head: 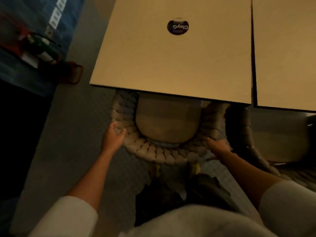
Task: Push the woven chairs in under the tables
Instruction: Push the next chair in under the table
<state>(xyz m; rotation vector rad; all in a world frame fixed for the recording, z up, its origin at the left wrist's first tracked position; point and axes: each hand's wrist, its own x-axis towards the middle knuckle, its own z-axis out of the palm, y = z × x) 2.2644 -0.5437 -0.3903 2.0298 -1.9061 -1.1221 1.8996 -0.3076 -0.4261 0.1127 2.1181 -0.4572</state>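
At the near edge of the left counter point(171, 65): chair point(162, 154) partly tucked in, seat under the top, woven back outside. Counters: 2, the right counter point(287, 57) beside the first across a narrow gap. Woven chairs: 2; the second chair point(239, 127), darker, stands just right. Sticker point(177, 26): 1, round, dark, upside down, reads "ClayG"; the rest is blurred. Left hand point(112, 135) and right hand point(217, 147) each curl over the back rim, gripping it.
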